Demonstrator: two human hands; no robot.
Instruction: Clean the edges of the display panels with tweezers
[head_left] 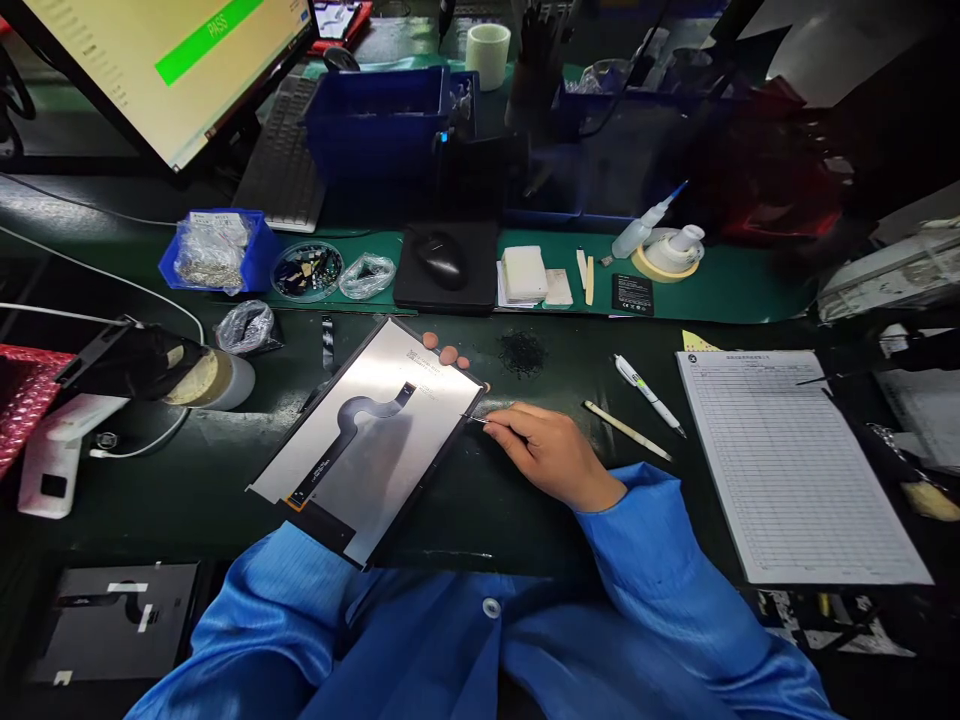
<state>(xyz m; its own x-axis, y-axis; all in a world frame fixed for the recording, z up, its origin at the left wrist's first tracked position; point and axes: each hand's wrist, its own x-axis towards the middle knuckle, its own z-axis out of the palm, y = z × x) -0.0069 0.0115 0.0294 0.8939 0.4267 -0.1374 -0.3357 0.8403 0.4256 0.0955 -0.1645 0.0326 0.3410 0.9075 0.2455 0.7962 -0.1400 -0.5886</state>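
A tablet display panel [435, 440] is tilted in front of me, its silvery back facing up. A dark S-shaped flex cable [349, 415] lies on that back. Under the panel, my left hand [448, 354] supports it; only some fingertips show past its upper edge. My right hand [559, 455] pinches a thin metal tool [475, 419], perhaps tweezers, whose tip meets the panel's right edge. A pile of small black scraps [523, 353] lies on the bench just beyond my right hand.
To the right are a pen [649, 395], a flat stick [628, 431] and a printed form [795, 470]. Behind sit a mouse [440, 260], white pads [523, 273] and a blue parts bin [217, 250]. Another panel [116, 620] lies at lower left, below a monitor [172, 70] reading PASS.
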